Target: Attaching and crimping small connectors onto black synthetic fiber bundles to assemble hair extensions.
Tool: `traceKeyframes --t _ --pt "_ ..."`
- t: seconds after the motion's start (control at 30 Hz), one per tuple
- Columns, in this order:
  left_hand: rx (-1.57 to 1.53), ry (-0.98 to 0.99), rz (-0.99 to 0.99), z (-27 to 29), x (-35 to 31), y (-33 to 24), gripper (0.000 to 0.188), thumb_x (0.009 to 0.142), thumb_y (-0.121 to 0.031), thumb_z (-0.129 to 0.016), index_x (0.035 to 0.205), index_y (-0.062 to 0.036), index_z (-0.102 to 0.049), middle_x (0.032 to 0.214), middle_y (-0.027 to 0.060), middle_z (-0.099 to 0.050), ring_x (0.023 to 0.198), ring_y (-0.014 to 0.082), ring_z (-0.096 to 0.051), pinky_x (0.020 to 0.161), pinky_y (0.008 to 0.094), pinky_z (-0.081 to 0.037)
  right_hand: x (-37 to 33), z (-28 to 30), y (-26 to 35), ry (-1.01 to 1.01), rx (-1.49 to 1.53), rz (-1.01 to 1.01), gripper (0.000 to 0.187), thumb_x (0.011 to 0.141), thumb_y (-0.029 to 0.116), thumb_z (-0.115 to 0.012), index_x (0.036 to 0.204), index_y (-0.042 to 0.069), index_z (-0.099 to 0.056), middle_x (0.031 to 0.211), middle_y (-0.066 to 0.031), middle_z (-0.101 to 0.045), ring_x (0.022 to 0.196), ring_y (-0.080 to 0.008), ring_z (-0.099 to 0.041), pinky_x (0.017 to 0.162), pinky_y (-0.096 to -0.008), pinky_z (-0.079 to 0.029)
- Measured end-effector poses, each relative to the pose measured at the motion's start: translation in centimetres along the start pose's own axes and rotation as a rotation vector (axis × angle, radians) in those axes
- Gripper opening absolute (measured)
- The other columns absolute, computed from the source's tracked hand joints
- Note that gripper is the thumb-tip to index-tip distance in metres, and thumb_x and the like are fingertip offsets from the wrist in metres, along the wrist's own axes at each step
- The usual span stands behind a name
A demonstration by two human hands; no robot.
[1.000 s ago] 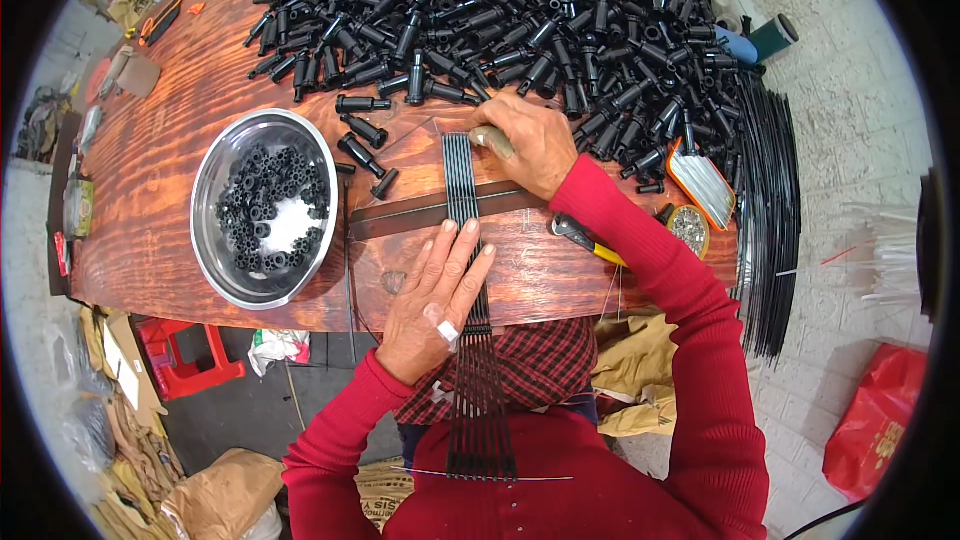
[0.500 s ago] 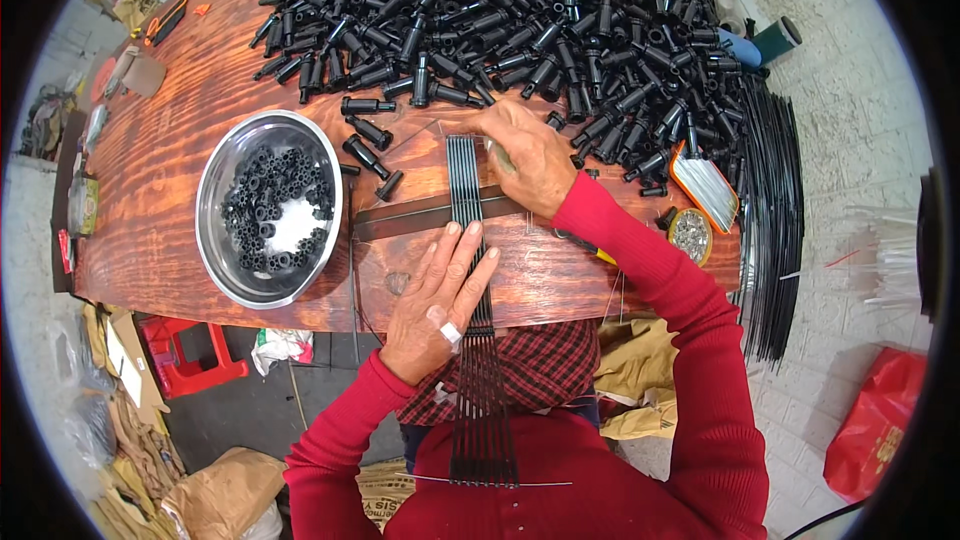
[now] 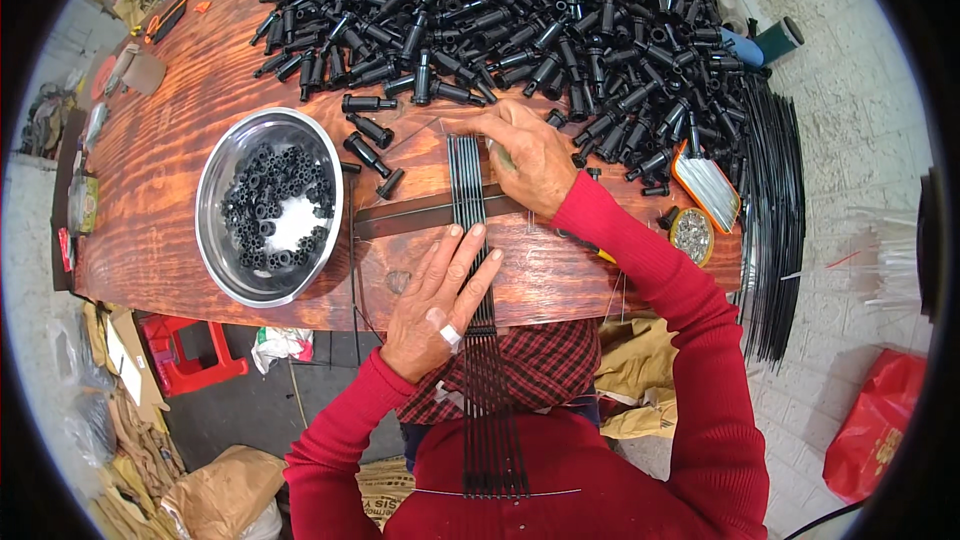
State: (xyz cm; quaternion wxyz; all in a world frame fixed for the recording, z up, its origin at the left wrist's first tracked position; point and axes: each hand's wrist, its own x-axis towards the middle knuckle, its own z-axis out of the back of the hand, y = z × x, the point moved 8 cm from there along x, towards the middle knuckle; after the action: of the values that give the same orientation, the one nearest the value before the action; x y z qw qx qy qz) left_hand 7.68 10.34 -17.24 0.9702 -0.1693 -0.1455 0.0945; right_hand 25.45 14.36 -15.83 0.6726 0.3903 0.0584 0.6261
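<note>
A row of thin black strips (image 3: 467,180) lies side by side from the table over its front edge and down onto my lap. My left hand (image 3: 430,310) rests flat on the strips near the table edge, fingers stretched out, a white band round one finger. At the far end of the strips my right hand (image 3: 532,155) is closed, with its index finger reaching across them. A thin wire (image 3: 441,126) shows at its fingertip; the thumb side is partly hidden. Another thin wire (image 3: 550,492) crosses the near ends of the strips.
A dark flat bar (image 3: 410,213) lies crosswise under the strips. At left stands a steel bowl (image 3: 215,250) of small black rings. A large heap of black tubular parts (image 3: 480,30) covers the far side. On the right are an orange-rimmed tray (image 3: 708,190), a small round dish (image 3: 692,237) and long black rods (image 3: 775,240).
The near ends of the strips and their cross wire have shifted slightly right and toward me. Both hands stay almost where they were.
</note>
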Motion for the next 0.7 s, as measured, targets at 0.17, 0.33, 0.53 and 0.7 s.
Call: traceKeyframes --t 0.17,0.33,0.53,0.7 --pt "-0.011 -0.007 0.004 0.0 0.0 0.1 0.061 0.076 0.004 -0.056 0.136 -0.008 -0.055 0.148 0.016 -0.043 0.137 0.0362 -0.041 0.111 0.0457 -0.039 0.2 -0.2 -0.1 0.0 0.053 -0.001 0.042 0.081 -0.009 -0.054 0.116 0.01 -0.067 0.092 -0.0115 -0.059 0.09 -0.0289 -0.06 0.08 -0.0377 -0.049" --pt "-0.014 -0.02 0.002 0.1 -0.1 0.0 0.062 0.075 0.006 -0.055 0.135 -0.0082 -0.056 0.147 0.0161 -0.044 0.135 0.0364 -0.043 0.11 0.0452 -0.04 0.3 -0.7 0.7 0.079 0.034 0.044 0.048 0.078 -0.013 -0.048 0.12 0.005 -0.062 0.106 -0.0149 -0.057 0.1 -0.0308 -0.059 0.087 -0.0379 -0.049" --pt "-0.024 -0.035 0.003 0.2 0.0 -0.3 0.063 0.075 0.008 -0.054 0.136 -0.0084 -0.055 0.147 0.0165 -0.044 0.135 0.0374 -0.043 0.109 0.0446 -0.041 2.3 0.1 0.9 -0.017 0.333 0.108 0.059 0.071 -0.016 -0.037 0.125 0.002 -0.055 0.122 -0.0174 -0.051 0.118 -0.0337 -0.054 0.105 -0.0406 -0.042" --pt "0.029 -0.014 -0.03 -0.3 -0.5 -0.2 0.057 0.082 -0.004 -0.054 0.139 -0.0053 -0.051 0.153 0.0156 -0.038 0.138 0.0361 -0.039 0.11 0.0453 -0.039 -2.4 3.2 5.2 0.215 0.199 0.205 0.048 0.073 -0.015 -0.044 0.113 0.002 -0.062 0.105 -0.0144 -0.065 0.109 -0.0344 -0.06 0.095 -0.0424 -0.048"
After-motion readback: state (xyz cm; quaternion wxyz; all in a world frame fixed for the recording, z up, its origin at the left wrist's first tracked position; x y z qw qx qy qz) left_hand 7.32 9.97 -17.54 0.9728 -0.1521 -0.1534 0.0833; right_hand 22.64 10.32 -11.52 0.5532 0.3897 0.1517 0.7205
